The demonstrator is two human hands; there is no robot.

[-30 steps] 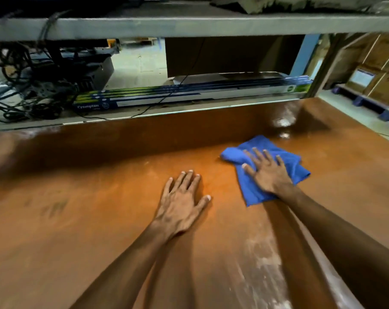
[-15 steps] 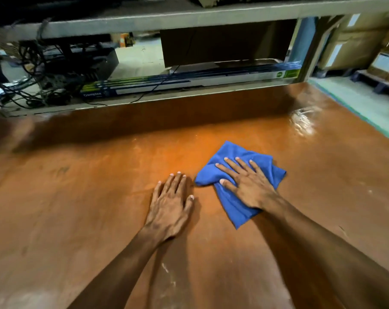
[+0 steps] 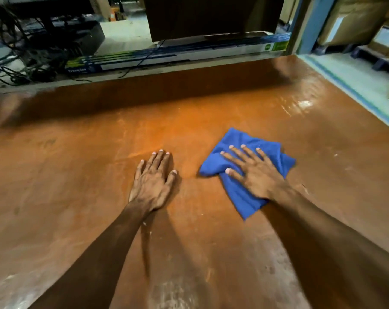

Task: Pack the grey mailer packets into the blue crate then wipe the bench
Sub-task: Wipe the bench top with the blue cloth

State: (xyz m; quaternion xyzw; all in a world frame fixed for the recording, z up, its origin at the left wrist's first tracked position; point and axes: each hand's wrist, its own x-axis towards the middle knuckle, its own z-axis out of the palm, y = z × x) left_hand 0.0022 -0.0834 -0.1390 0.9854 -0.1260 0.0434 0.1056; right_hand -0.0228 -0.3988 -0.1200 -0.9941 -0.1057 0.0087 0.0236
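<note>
Pale dusty smears (image 3: 173,291) are showing on the near orange-brown wooden surface (image 3: 77,175), so I judge the wiping is calling for overlapping passes drawn back there. The left hand (image 3: 152,181) is lying flat, fingers straight, holding nothing. Beyond, the right hand (image 3: 256,175) is pressing the crumpled blue cloth (image 3: 242,139) right of centre, fingers spread. Grey mailer packets and blue crate are not showing.

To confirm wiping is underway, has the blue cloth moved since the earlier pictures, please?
Yes. Judged against the Crompton box, the blue cloth slid left towards the left hand, then back right, pressed under the right hand.
</note>
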